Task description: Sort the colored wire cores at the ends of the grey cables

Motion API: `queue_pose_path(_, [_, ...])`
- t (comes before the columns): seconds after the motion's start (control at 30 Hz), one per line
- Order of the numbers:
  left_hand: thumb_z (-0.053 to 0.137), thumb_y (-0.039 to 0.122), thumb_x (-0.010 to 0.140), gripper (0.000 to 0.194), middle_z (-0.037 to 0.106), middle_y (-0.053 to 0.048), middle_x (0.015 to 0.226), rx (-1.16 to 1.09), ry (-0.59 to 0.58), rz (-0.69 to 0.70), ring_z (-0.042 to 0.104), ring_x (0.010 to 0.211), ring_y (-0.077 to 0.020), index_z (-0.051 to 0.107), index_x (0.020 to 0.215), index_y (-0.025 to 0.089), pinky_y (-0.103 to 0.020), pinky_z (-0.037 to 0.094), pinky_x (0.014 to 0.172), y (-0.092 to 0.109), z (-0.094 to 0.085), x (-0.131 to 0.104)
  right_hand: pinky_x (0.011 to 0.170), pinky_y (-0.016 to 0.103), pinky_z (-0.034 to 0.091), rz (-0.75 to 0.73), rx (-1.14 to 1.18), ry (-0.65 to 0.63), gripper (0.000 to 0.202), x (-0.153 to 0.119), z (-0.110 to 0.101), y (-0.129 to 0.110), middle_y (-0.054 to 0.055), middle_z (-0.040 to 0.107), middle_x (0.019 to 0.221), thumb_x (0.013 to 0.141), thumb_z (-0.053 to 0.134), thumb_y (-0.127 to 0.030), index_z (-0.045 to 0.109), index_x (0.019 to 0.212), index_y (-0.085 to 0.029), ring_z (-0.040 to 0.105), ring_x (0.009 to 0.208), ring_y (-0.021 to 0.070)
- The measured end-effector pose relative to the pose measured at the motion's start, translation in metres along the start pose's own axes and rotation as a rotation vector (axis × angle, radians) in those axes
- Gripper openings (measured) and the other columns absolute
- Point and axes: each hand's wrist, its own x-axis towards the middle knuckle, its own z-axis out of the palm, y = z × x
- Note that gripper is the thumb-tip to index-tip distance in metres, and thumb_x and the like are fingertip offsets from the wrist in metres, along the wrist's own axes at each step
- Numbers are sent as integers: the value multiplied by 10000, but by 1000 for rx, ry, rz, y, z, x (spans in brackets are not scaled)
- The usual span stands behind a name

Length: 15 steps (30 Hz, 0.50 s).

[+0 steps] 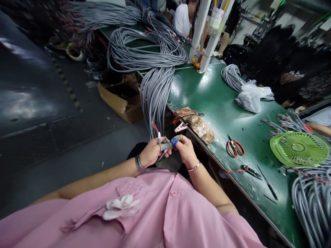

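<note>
In front of my chest, my left hand [152, 151] is closed around a grey cable [159, 140]. The cable's white end stands upright above the fist, with red wires [155, 126] sticking out of it. My right hand [186, 150] is closed at the fingertips and meets the left one at a grey wrapped piece [166, 146]. Blue covering [174, 142] shows at its thumb. Whether the grey wrapping is on the fingers or on the cable, I cannot tell. Just beyond the hands, a pink clip [180, 127] sits at the table edge, beside a tape-covered block [200, 126].
On the green table [219, 103] lie orange-handled pliers [235, 148], small snips [251, 172] and a thin black tool [269, 184]. A green fan cover [298, 148] is at right. Grey cable bundles [155, 100] hang over the edge. A cardboard box [121, 103] stands below. Other people sit further off.
</note>
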Motion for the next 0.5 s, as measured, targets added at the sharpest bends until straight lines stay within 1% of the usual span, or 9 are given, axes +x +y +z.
queue_pose_path(0.1, [661, 232, 715, 131, 646, -37, 574, -74, 73, 30, 542, 431, -107, 572, 705, 135, -189, 269, 383, -2, 1, 0, 526, 211, 397, 9, 30, 36, 182, 1, 4, 2, -23, 587, 679, 702, 707, -328, 634, 752, -168, 489, 580, 87])
queue_pose_path(0.2, [664, 247, 723, 145, 648, -34, 582, -125, 110, 39, 543, 424, -105, 568, 720, 139, -183, 203, 357, -2, 2, -1, 527, 208, 400, 6, 54, 50, 173, 3, 6, 4, -25, 582, 680, 701, 708, -316, 637, 757, -168, 483, 572, 83])
queue_pose_path(0.37, [673, 240, 720, 146, 643, -31, 581, -143, 113, 48, 538, 421, -102, 569, 725, 137, -185, 203, 356, -3, 2, 0, 513, 208, 388, 17, 79, 65, 173, 7, 10, 4, -31, 561, 647, 699, 717, -315, 637, 741, -167, 461, 548, 77])
queue_pose_path(0.5, [675, 237, 729, 151, 632, -21, 571, -182, 141, 86, 528, 421, -94, 556, 725, 145, -183, 211, 361, -3, 0, 1, 519, 203, 389, 20, 96, 3, 204, 6, 8, 5, -30, 560, 657, 698, 745, -336, 651, 771, -169, 454, 554, 74])
